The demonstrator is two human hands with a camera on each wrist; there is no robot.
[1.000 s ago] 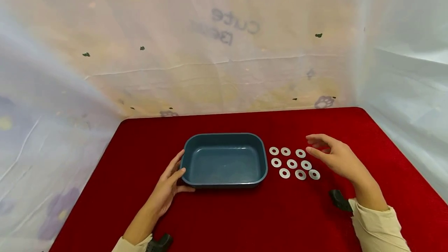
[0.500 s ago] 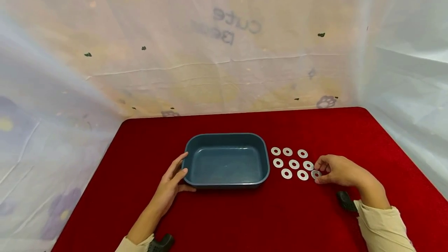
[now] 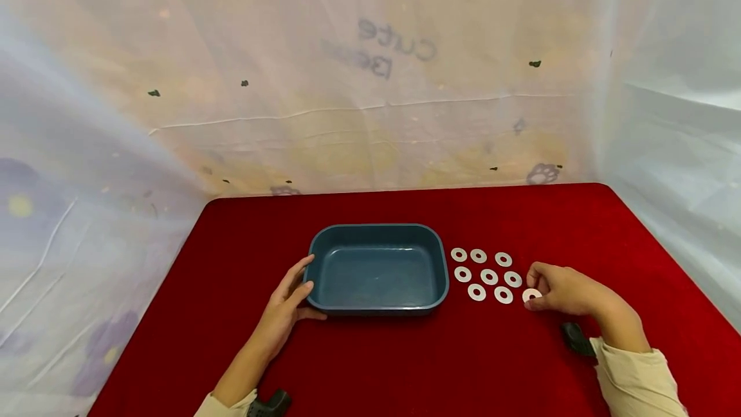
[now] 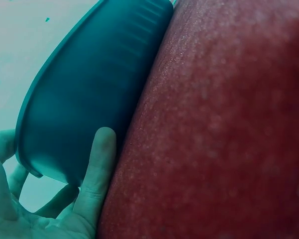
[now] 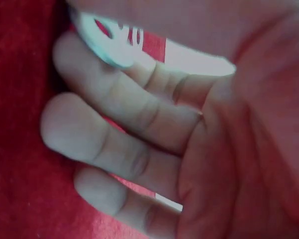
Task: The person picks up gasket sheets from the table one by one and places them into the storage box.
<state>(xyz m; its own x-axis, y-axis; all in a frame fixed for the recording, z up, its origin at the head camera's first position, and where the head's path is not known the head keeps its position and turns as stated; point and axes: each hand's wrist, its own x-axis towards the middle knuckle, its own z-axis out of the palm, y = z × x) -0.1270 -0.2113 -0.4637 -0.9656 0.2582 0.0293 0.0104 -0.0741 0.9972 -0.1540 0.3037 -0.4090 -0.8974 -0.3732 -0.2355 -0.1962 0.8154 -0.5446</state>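
A blue-grey rectangular plastic tub (image 3: 376,269) stands on the red table. My left hand (image 3: 283,307) holds its left end, thumb and a fingertip at the rim; in the left wrist view another finger (image 4: 100,164) lies along the outer wall. To the right of the tub, flat metal washers (image 3: 489,277) lie in three short rows. At the near right corner of this group my right hand (image 3: 570,291) pinches one washer (image 3: 530,295) between thumb and fingers. The right wrist view shows that washer (image 5: 107,42) tilted at the fingertips, partly hidden by the hand.
Red cloth (image 3: 405,365) covers the table, whose far edge runs behind the tub. Pale printed sheeting (image 3: 370,134) hangs at the back and both sides. Dark wrist-worn devices (image 3: 576,340) sit below both hands.
My right hand has come down to the near right washer and taken hold of it, drawing it slightly right of its neighbours. The left hand stays at the tub. The head view shifted slightly.
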